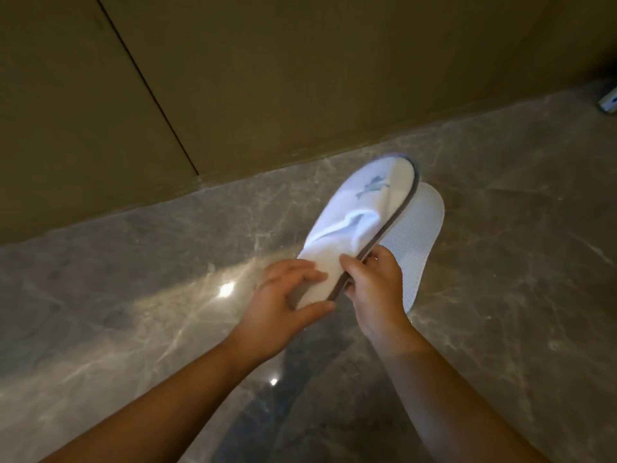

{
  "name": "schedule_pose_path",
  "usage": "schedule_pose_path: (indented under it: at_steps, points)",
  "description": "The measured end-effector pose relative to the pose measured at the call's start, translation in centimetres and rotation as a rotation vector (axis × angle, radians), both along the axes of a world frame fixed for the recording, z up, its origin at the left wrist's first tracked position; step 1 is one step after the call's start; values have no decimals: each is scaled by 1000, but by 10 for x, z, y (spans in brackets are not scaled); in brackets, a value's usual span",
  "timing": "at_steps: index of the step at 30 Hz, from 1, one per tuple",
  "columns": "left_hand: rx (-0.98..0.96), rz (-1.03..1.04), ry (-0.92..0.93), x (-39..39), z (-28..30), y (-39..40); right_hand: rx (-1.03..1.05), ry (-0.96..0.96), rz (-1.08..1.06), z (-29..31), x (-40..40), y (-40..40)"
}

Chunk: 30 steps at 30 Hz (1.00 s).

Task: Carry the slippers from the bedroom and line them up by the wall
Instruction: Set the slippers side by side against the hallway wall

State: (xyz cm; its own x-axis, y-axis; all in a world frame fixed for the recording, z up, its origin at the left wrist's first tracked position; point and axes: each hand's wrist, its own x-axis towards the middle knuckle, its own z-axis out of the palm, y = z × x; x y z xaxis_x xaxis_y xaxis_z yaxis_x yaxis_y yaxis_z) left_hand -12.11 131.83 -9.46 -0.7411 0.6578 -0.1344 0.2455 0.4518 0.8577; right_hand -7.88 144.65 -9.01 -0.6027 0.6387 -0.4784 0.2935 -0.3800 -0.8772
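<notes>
Left hand [285,297] fingers spread and curled over the heel end of the top slipper [360,222], thumb underneath, gripping the white terry insole. Right hand [375,285] thumb on the grey edge trim, fingers wrapped round the back, clamped on the heel area where both slippers meet. Top slipper upper side facing left, grey logo on the toe cap, tilted on edge. Second slipper [415,228] right behind it, ribbed sole facing the camera, the two touching sole to sole as far as can be told. Pair held in the air, toes pointing toward the wall [300,78], above the glossy marble floor [133,279]. Small white object [608,101] at far right edge, too cropped to identify.
</notes>
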Motion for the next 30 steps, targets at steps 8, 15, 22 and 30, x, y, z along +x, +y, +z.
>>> schedule_pose_path:
  at_steps: [8,15,22,30]
  points:
    - [238,425,-765,-30,-12,-38,168,-28,315,1,-21,-28]
    - [232,619,-834,-31,-55,-95,300,-194,534,-53,-24,-64]
    - [-149,820,-565,-35,-94,-124,738,-477,835,-106,-15,-72]
    - [-644,-25,140,-19,-120,-154,961,-619,1003,-123,-10,-73]
